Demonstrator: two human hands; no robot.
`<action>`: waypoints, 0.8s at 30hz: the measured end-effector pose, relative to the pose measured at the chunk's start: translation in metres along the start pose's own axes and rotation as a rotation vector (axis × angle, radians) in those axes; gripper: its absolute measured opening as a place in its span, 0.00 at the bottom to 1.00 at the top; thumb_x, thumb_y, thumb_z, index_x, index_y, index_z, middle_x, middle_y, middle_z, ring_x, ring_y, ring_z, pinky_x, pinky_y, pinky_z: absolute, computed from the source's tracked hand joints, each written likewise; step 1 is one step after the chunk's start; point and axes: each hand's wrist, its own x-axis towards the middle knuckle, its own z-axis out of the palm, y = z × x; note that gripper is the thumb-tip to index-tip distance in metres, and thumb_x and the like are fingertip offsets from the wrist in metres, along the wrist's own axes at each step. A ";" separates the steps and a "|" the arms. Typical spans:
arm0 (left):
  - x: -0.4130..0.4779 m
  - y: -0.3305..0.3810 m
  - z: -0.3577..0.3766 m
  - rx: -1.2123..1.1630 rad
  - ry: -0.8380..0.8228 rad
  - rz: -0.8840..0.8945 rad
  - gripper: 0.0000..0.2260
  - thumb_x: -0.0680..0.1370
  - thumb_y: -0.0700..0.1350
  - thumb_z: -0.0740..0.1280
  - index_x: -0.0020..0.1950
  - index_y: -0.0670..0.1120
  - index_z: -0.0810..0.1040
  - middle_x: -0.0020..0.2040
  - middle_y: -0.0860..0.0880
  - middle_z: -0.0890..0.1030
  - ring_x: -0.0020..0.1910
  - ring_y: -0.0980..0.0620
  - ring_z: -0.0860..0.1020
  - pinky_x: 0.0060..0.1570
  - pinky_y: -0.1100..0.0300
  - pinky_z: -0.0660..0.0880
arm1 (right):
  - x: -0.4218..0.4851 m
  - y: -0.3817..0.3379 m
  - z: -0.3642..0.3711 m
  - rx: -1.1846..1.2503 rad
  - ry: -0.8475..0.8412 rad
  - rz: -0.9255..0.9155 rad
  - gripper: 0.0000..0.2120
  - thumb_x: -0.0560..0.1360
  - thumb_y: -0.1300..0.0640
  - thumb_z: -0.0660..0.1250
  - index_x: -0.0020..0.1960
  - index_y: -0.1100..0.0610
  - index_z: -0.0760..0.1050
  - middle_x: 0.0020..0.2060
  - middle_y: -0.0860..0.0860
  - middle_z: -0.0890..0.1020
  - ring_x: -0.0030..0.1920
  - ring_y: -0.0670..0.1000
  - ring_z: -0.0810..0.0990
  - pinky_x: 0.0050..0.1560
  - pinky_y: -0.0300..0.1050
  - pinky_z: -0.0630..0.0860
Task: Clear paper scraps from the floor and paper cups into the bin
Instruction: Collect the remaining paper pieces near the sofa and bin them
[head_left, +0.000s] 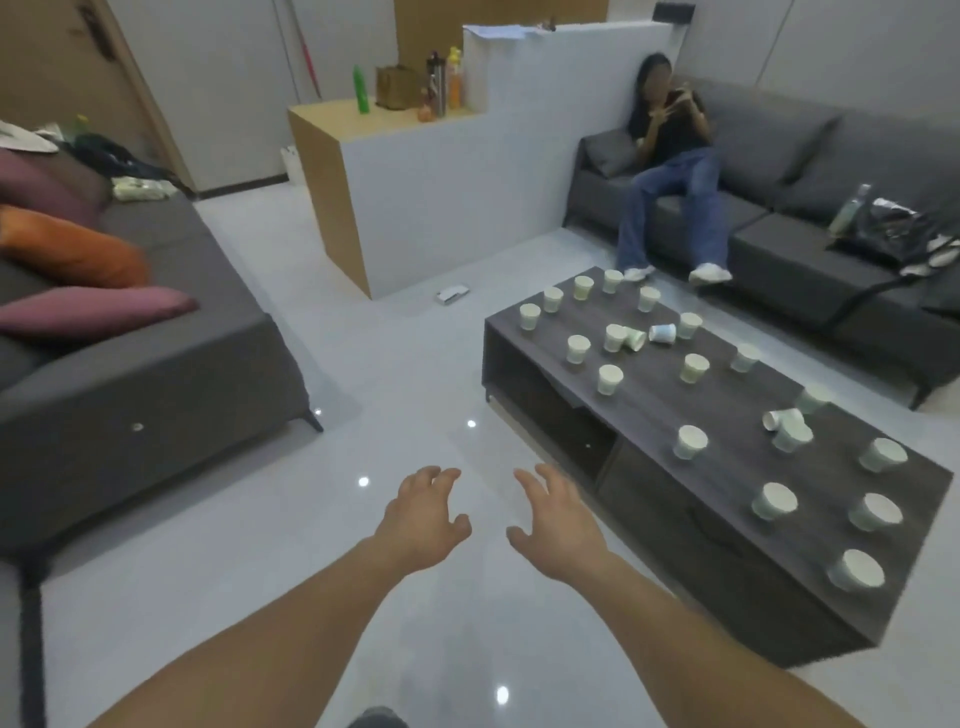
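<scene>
Paper cups (691, 441) stand scattered over the whole top of the dark low bench (649, 395) on the right. Most are upright and well apart, but a few lie tipped on their sides, such as one with a blue print (662, 333) near the far middle and another (783, 418) resting against an upright neighbour toward the near end. Whether any cup holds paper scraps cannot be told from here. On the pale glossy floor (395, 364) the only loose thing in sight is a small flat whitish object (453, 294) just beside the foot of the white partition (441, 197); it may be a scrap, but it is too small to be sure. No bin is in view. Both hands are empty: the left hand (423, 512) and the right hand (558, 519) reach forward side by side above bare floor, palms down, fingers spread and lightly bent, touching nothing. Held so, they look ready rather than at work, which suggests the clearing is not yet begun. The nearest cups lie to the right, so the right hand seems better set for a first pick-up. A seated person (670, 156) on the grey sofa (779, 244) has feet close to the bench's far end, something to mind when reaching there.
</scene>
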 end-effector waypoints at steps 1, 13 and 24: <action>0.015 -0.007 -0.007 -0.002 -0.001 -0.014 0.30 0.77 0.54 0.62 0.77 0.51 0.56 0.76 0.48 0.56 0.75 0.47 0.55 0.71 0.51 0.60 | 0.020 -0.004 -0.003 -0.007 -0.012 -0.013 0.36 0.76 0.42 0.64 0.78 0.46 0.50 0.78 0.49 0.51 0.77 0.54 0.53 0.72 0.53 0.63; 0.260 -0.085 -0.123 -0.058 0.027 -0.017 0.30 0.78 0.53 0.62 0.77 0.50 0.56 0.76 0.48 0.56 0.75 0.47 0.55 0.71 0.51 0.61 | 0.292 -0.063 -0.037 -0.048 -0.046 -0.031 0.35 0.76 0.44 0.64 0.78 0.46 0.52 0.77 0.49 0.52 0.76 0.54 0.53 0.71 0.52 0.63; 0.500 -0.103 -0.213 0.014 -0.006 -0.001 0.29 0.78 0.52 0.62 0.77 0.50 0.56 0.76 0.47 0.56 0.75 0.46 0.55 0.70 0.52 0.60 | 0.536 -0.062 -0.068 -0.035 -0.079 -0.018 0.36 0.75 0.44 0.64 0.78 0.46 0.51 0.77 0.50 0.51 0.76 0.54 0.52 0.73 0.53 0.61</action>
